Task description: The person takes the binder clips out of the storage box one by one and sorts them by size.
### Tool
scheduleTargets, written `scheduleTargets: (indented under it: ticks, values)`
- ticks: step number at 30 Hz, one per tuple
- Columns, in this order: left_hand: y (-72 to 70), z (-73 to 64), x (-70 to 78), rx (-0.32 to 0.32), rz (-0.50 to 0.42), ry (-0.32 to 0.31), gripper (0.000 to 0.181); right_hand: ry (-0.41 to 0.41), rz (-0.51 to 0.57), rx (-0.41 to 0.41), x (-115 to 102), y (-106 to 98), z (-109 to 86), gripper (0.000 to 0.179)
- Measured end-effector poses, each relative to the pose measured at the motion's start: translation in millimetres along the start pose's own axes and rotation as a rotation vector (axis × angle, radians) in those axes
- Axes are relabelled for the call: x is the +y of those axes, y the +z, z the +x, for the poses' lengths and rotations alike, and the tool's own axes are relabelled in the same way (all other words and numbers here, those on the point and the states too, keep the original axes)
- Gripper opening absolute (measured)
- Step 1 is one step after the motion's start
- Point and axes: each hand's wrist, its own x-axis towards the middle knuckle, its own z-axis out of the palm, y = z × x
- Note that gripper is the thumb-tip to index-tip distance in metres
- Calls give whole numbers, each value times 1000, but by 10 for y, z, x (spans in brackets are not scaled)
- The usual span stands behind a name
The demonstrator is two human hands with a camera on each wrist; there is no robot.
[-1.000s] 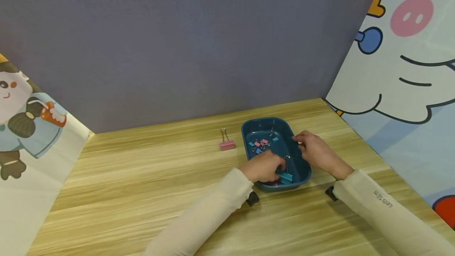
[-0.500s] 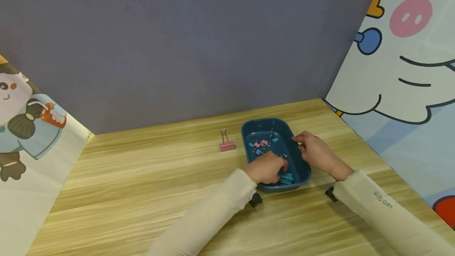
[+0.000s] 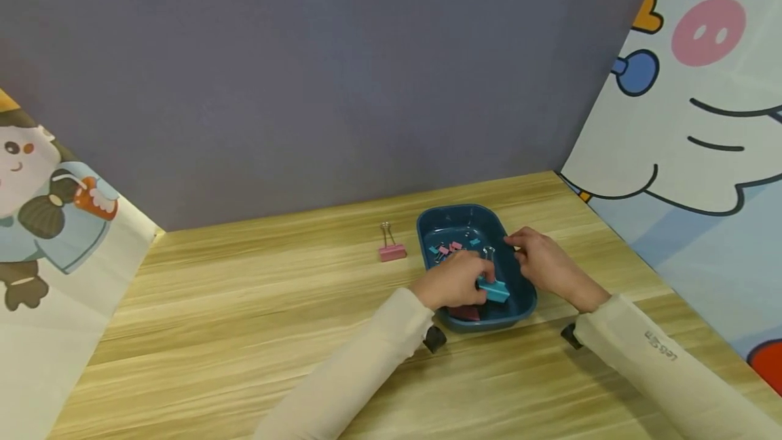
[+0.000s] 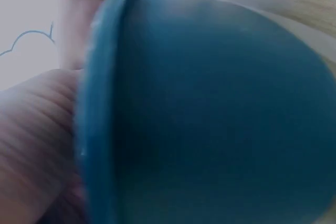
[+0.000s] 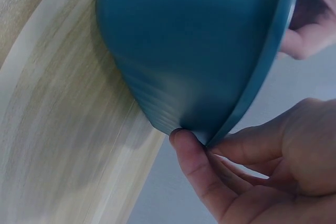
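Observation:
A dark blue plastic tray [image 3: 520,290] stands on the table. My left hand [image 3: 455,280] reaches in over its near left side and grips a large teal binder clip [image 3: 497,292], whose wire handles point up. In the left wrist view, the tray's outer wall [image 4: 220,98] hides the clip. My right hand [image 3: 548,267] pinches the tray's right rim between thumb and fingers, as the right wrist view shows. Beneath my left hand lies a dark pink binder clip [image 3: 466,313], partly hidden. Several small binder clips [image 3: 455,246] in pink, teal and blue lie toward the tray's far end.
A large pink binder clip [image 3: 392,252] lies on the wooden table [image 3: 256,304], left of the tray. A grey panel [image 3: 342,87] rises along the back edge. Cartoon-printed panels [image 3: 690,107] flank the table on both sides.
My left hand has risen slightly inside the tray, with the teal binder clip lifted in its fingers. More of the dark pink clip shows beneath. My right hand stays on the rim.

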Motion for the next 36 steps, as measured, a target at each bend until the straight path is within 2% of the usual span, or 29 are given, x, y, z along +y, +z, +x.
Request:
scheduleTargets:
  ticks: [6, 15, 22, 30, 36]
  values:
    - [-121, -99, -62, 73, -7, 49, 17, 10, 5, -3, -22, -13, 0, 33]
    - [-318, -364, -196, 168, -17, 27, 16, -9, 12, 19, -35, 17, 26, 31]
    - [-440, -637, -385, 202, -61, -48, 16, -28, 2, 31, -7, 24, 11, 31]
    - [-524, -936, -701, 262, -89, -75, 12, -14, 6, 16, 9, 35, 6, 32]
    - [-520, -1139, -963, 242, -120, -190, 13, -39, -9, 39, 7, 32, 11, 32]
